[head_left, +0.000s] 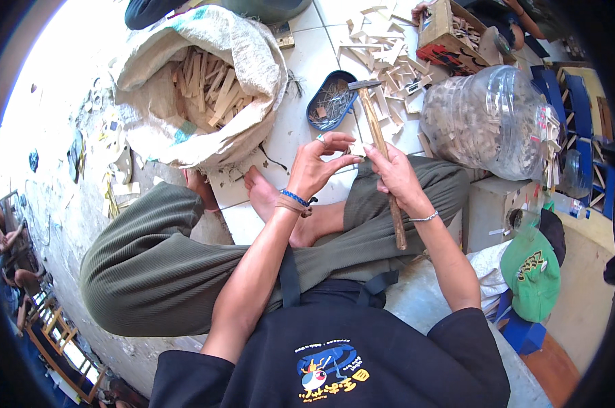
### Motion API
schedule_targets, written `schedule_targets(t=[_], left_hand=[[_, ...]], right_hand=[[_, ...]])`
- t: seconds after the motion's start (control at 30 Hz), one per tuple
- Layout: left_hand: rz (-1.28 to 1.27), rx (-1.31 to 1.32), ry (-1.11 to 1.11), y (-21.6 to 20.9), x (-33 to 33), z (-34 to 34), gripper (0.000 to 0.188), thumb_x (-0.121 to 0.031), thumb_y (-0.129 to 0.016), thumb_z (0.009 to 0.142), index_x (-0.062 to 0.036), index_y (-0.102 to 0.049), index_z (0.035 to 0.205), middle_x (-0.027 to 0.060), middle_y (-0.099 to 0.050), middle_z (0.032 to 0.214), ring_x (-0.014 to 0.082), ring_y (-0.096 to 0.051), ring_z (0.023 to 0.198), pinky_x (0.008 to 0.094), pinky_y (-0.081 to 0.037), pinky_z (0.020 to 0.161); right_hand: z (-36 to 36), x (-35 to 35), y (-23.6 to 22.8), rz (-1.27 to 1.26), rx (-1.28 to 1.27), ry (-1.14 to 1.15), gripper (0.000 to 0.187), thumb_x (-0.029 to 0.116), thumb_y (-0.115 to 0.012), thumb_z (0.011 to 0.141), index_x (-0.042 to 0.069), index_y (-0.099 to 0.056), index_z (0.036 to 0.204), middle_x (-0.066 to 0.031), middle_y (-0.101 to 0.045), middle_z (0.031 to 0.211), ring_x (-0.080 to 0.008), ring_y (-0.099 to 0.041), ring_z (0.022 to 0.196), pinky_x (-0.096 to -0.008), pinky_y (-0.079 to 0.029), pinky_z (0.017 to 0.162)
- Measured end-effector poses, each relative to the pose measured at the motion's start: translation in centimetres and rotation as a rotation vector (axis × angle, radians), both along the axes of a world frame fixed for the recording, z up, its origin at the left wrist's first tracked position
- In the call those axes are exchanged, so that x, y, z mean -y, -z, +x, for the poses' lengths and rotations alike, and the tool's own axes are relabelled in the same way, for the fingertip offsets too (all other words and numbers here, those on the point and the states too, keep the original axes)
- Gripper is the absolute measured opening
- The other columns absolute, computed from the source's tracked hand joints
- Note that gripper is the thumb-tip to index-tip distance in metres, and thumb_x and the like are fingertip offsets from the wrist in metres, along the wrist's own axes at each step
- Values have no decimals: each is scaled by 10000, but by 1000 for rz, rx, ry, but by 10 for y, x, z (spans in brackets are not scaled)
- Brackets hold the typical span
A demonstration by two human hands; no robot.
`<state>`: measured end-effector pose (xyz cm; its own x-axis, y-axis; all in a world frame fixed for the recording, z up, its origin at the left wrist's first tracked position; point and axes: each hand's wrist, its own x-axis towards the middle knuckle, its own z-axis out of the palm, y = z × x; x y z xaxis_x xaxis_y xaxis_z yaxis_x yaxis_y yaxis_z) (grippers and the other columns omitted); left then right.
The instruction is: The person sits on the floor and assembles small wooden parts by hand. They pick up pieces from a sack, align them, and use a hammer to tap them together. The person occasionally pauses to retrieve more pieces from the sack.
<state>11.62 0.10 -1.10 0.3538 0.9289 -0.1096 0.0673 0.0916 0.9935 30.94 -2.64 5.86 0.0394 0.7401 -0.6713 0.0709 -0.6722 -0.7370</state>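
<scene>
Item 1, right hand (397, 178): closed around the wooden handle of a hammer (381, 146), gripping about midway along it; the metal head points away from me, up near the tin.

Item 2, left hand (319, 165): fingers curled, thumb and forefinger pinched together just beside the hammer handle. They seem to hold something small, likely a nail or a sliver of wood, but I cannot tell which; it is too small to make out. A ring sits on one finger, a blue band on the wrist.

Item 3, blue oval tin (330, 100): on the white tiles just beyond the hands, holding a tangle of small nails.

Item 4, cloth sack (243, 54): open, left of the tin, full of cut wooden slats.

Item 5, loose wood pieces (382, 47): scattered on the tiles beyond the tin.

Item 6, clear plastic jug (488, 122): on its side at right, packed with small wood pieces.

Item 7, green cap (532, 272): lower right, well apart from the hands.

Handling note, as I judge it: the pinch should stay low on the small piece, fingertips clear of the hammer head, and the first taps light, with the grip moved nearer the handle's end for control.
</scene>
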Motion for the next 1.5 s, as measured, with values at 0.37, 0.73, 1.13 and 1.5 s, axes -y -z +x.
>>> schedule_targets(t=[0.37,0.73,1.13,1.5], left_hand=[[-250,403,-91,17,7,11,283,16,-792,903,2,-711,1174,133,-698,1302,185,-673,1186,324,-558,1045],[-303,413,-125,43,3,10,238,72,-771,894,13,-722,1120,141,-707,1284,183,-690,1143,330,-573,1027],[-332,451,-175,52,6,9,171,101,-751,897,-3,-717,1027,139,-715,1248,173,-691,1113,320,-583,1017],[-390,551,-141,51,13,14,169,104,-741,903,-3,-721,1032,121,-705,1252,150,-691,1088,299,-589,1003]], right_hand=[[-10,2,11,39,-15,84,272,365,-649,1057,108,-583,997,79,-416,719,-5,-328,520,-201,-316,412],[-13,-4,34,20,44,56,295,370,-642,1057,85,-587,1006,48,-459,729,-30,-384,508,-218,-349,417],[15,28,-16,545,640,-302,514,235,-592,1068,167,-476,1564,-220,-695,842,-400,-666,674,-442,-500,617],[39,79,-12,695,823,-581,662,110,-637,1025,263,-400,1624,-140,-607,775,-364,-608,619,-493,-494,583]])
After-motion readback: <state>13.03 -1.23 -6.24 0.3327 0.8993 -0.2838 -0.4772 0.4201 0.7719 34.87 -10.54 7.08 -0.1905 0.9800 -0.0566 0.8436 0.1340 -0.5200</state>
